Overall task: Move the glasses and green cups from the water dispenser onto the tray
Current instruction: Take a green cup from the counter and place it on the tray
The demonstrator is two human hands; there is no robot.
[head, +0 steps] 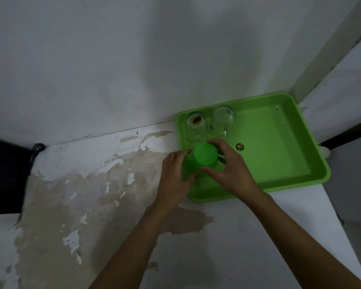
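A shallow bright green rectangular plastic tray (279,142) sits right of centre in the frame, on a white counter (227,247) with a peeling, brown-stained surface. The tray's far edge lies against the white wall (133,59), its upper right corner is tucked into the wall corner, and its right rim lies at or just past the counter's right edge.

In the tray's upper left part stand two clear glasses close together: the left one (195,119) shows a brownish mark inside, and the right one (223,114) is just beside it. Both are near the far rim.

Just below them in the frame, at the tray's left side, a green plastic cup (205,154) is upside down with its flat base up. The right hand (229,170) wraps it with fingers arched over the far side and the thumb on the near side, clasping it. The left hand (175,176) lies over the tray's left rim with its fingers curled loosely toward the cup; whether they touch it cannot be told.

The right half of the tray floor is open, bearing only a small round dark and yellow sticker (239,146). The counter to the left of the tray is open up to a dark object (4,174) at the frame's left edge.
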